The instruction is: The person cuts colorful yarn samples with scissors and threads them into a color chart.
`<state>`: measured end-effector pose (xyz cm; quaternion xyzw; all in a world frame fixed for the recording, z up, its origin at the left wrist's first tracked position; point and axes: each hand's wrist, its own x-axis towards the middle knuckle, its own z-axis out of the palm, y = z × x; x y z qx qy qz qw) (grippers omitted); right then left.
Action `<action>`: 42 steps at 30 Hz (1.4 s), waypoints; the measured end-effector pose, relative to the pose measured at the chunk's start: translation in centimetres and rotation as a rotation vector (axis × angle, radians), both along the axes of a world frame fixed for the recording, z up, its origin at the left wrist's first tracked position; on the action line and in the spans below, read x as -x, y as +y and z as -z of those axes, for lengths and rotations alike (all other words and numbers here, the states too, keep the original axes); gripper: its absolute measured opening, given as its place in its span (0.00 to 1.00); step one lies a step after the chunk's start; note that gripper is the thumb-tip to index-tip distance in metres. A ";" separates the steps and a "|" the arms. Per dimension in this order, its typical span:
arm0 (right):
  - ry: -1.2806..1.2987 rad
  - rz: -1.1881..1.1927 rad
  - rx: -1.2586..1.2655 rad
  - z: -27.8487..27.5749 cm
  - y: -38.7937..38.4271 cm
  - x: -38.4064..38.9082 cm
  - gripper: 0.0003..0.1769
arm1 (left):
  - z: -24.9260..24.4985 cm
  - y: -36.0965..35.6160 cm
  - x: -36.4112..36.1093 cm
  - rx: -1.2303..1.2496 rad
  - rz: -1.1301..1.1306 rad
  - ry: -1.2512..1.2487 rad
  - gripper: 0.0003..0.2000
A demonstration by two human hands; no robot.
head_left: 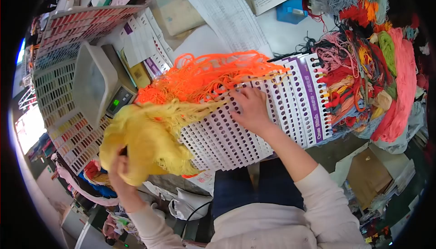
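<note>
My left hand (120,169) is closed on the lower left part of a large bundle of yellow thread (150,138); its fingers are slightly blurred. My right hand (250,108) rests on a fanned stack of white cards with punched holes (227,140), its fingertips at the thin end of the yellow strands. Whether those fingers pinch the strands is hard to make out. Bright orange thread (200,74) lies behind the yellow bundle and across the cards' far edge. The rightmost card has a purple strip (309,99) and notches with coloured threads in them.
At the left stand a scale with a white tray (93,83) and a thread colour chart (56,88). Paper sheets (225,13) and a blue box (290,10) lie at the back. Mixed threads (349,67) and a pink skein (402,81) are piled at the right.
</note>
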<state>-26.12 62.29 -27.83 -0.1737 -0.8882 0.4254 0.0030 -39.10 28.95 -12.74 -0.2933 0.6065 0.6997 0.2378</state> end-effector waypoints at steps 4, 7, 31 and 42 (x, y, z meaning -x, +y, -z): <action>0.150 0.087 0.174 -2.1 -0.1 -0.7 0.12 | 2.0 11.2 -6.5 -0.355 0.259 -0.257 0.23; -0.136 0.150 0.736 -5.6 -0.5 -1.5 0.05 | 4.4 16.5 -7.8 -0.560 0.274 -0.354 0.24; -0.243 0.380 1.687 -8.6 0.8 -3.0 0.04 | 4.8 20.0 -9.2 -0.630 0.266 -0.495 0.19; -0.340 0.341 1.737 -8.7 1.1 -2.8 0.06 | 5.6 19.3 -9.4 -0.617 0.274 -0.508 0.16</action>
